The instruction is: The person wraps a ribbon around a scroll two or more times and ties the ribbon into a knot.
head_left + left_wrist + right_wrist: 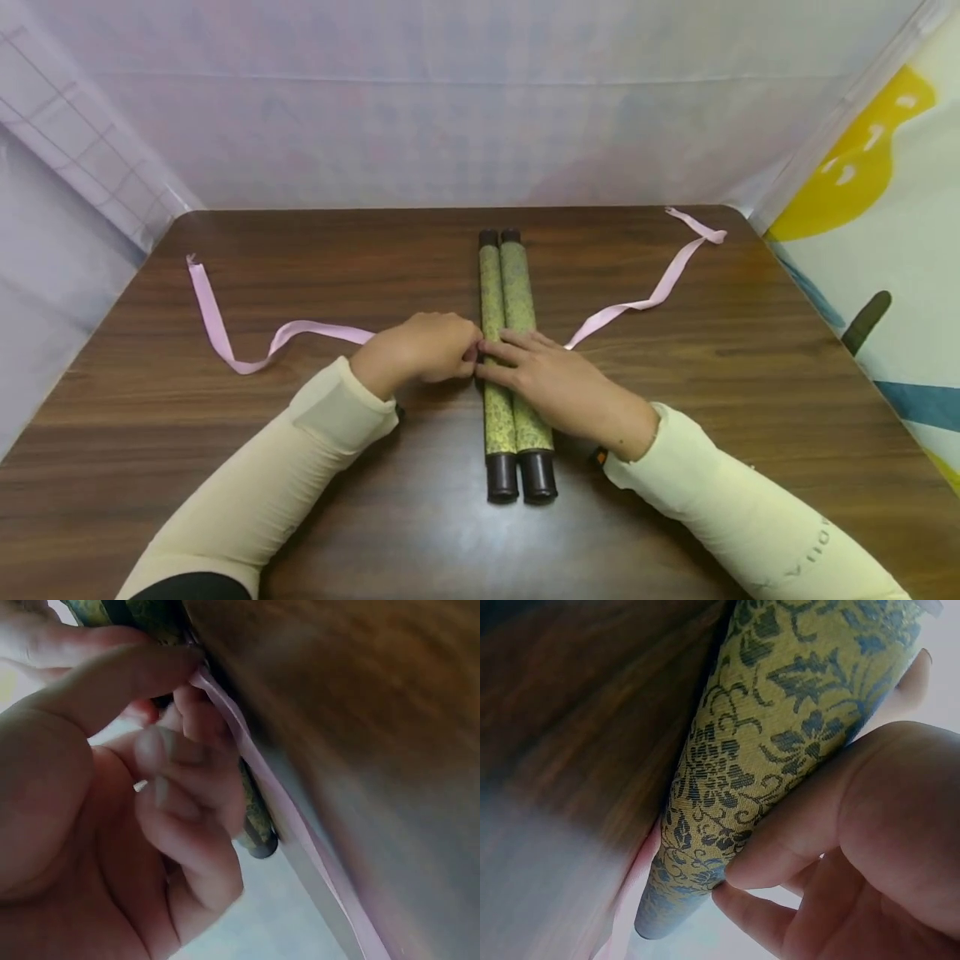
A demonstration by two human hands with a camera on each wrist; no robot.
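Two slim rolls of a scroll (517, 279) lie side by side on the table, covered in green-gold floral brocade with dark end caps. My left hand (420, 350) is at the left side of the rolls, thumb and index finger pinching a pink ribbon (259, 765) close to where it runs in beside them. Its other fingers are curled in. My right hand (566, 387) rests across the rolls from the right, fingers extended over the brocade (780, 742). The right wrist view shows thumb and fingertip against the side of one roll.
One pink ribbon end (225, 342) winds off to the left; another ribbon length (626, 308) trails to the far right corner. The brown wood-grain table (315, 258) meets a pale curtain (480, 133) at its back edge. A patterned sheet (847, 275) hangs at right.
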